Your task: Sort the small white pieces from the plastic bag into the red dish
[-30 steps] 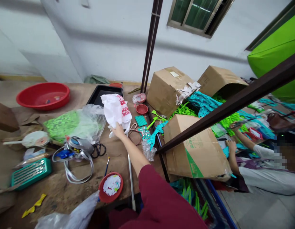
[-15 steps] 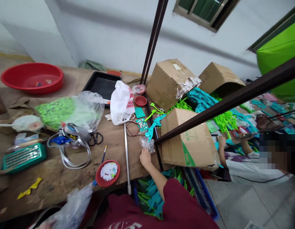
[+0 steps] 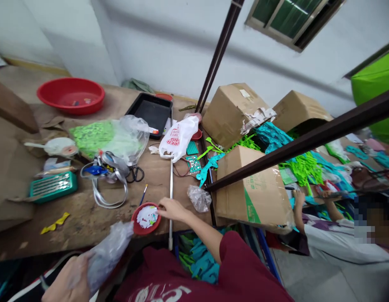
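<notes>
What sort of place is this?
Likely a small craft or assembly workshop: a worn wooden workbench strewn with tools, cardboard boxes amid heaps of green and teal plastic pieces, and a red paint dish that the right hand touches, brush beside it.

I log the small bowl [image 3: 137, 227] as red, its contents white with red and green flecks. Basin [image 3: 71, 94] red. Tray [image 3: 149, 113] black. Carrier bag [image 3: 178, 136] white with red lettering. Grid box [image 3: 53, 186] teal. 1 scrap [image 3: 55, 223] yellow. Carton [image 3: 245, 176] brown with a green diagonal stripe. Sleeve [image 3: 241, 268] maroon. Plastic bag [image 3: 108, 251] translucent grey.
</notes>
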A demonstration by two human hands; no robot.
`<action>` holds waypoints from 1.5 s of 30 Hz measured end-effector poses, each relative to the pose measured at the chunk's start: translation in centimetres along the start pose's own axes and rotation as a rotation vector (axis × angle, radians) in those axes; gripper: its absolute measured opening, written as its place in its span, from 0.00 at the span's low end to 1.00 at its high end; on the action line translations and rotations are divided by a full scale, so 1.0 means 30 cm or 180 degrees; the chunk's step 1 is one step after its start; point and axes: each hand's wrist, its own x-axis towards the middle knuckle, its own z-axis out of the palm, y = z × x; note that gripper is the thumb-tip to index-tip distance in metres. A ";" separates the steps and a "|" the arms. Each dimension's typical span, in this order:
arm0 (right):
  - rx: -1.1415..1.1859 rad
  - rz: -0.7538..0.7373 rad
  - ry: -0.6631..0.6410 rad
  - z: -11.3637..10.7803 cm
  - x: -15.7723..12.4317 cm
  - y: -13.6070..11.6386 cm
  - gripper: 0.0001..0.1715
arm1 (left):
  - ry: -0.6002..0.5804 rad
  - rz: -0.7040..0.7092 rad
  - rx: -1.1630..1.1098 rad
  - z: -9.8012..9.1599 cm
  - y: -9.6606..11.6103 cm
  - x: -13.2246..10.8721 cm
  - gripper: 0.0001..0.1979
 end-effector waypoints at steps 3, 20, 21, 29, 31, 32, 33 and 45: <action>-0.0133 -0.0157 -0.0099 0.076 -0.021 -0.097 0.19 | 0.0194 -0.0182 0.0050 -0.027 0.037 -0.011 0.16; -0.0788 -0.0451 -0.0264 0.163 0.108 -0.126 0.15 | 0.0147 -0.1792 -0.0598 -0.063 -0.042 -0.191 0.28; -0.0783 -0.0522 -0.0310 0.171 0.137 -0.157 0.15 | 0.0126 -0.1797 -0.0644 -0.067 -0.040 -0.198 0.27; -0.1033 -0.0210 -0.0489 0.178 0.171 -0.188 0.16 | 0.0215 -0.1933 -0.0772 -0.113 -0.085 -0.285 0.24; -0.1044 -0.0207 -0.0503 0.177 0.152 -0.183 0.17 | 0.0168 -0.1903 -0.0815 -0.113 -0.095 -0.299 0.23; -0.1034 -0.0217 -0.0518 0.181 0.143 -0.189 0.17 | 0.0150 -0.1917 -0.0851 -0.112 -0.098 -0.303 0.23; -0.1018 -0.0220 -0.0538 0.191 0.136 -0.201 0.17 | 0.0138 -0.1945 -0.0884 -0.110 -0.100 -0.305 0.23; -0.0820 0.0526 -0.0381 0.294 0.152 -0.324 0.17 | -0.0171 -0.1504 -0.0839 -0.115 -0.110 -0.294 0.19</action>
